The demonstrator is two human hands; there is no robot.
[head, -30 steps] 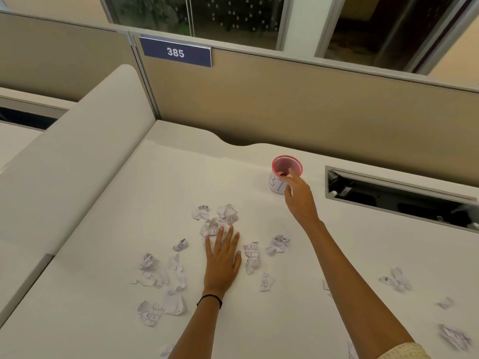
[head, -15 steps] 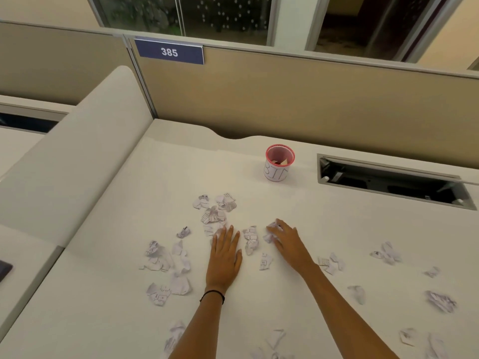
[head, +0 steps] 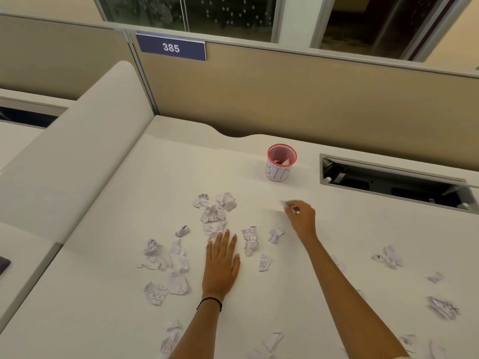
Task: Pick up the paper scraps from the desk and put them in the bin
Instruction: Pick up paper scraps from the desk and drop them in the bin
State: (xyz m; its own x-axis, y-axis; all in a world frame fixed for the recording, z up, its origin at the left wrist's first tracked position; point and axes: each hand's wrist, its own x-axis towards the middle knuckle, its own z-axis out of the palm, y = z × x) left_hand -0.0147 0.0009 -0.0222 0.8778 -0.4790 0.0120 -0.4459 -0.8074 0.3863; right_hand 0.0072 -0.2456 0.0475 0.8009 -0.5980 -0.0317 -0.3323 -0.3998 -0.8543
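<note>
Dozens of crumpled paper scraps (head: 217, 212) lie scattered over the pale worktop (head: 108, 255), most of them in a loose cluster just ahead of and to the left of the left hand (head: 221, 263), with more strewn well apart toward the right edge and along the near edge. The left hand lies flat on the worktop, palm down, fingers straight and close together, its fingertips touching the nearest scraps of the cluster; a thin black wrist band (head: 210, 302) circles its wrist. The right hand (head: 301, 216) is further out, between the cluster and the bin (head: 280, 172), its fingers curled in and pinching a small scrap (head: 285, 204) that shows only as a pale blur at the fingertips. The bin, a small round cup with a pink rim and "BIN" written on its white side, stands upright near the back of the worktop with some paper pieces inside. Just right of it is an open cable slot (head: 388, 178). Behind, a tan partition (head: 285, 94) carries a blue number plate (head: 171, 47) reading 385.
</note>
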